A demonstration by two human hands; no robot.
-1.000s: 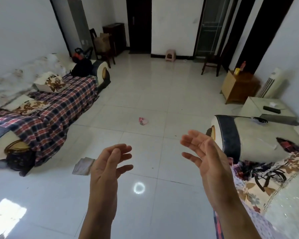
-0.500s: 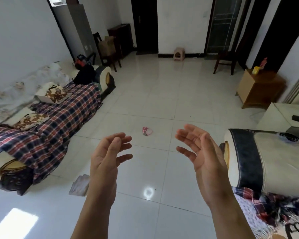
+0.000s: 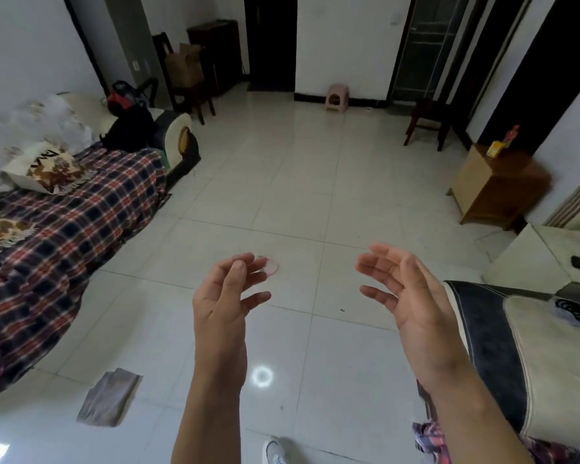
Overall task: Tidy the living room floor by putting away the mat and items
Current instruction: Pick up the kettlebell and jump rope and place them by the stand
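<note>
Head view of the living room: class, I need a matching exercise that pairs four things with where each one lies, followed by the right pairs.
Things:
1. grey cloth
2. pink stool
3. plaid blanket
4. yellow packet

Places:
A. on the wooden cabinet
B. flat on the near floor
C. spread over the sofa
D. by the far wall

Pairs: 1-B, 2-D, 3-C, 4-A.
</note>
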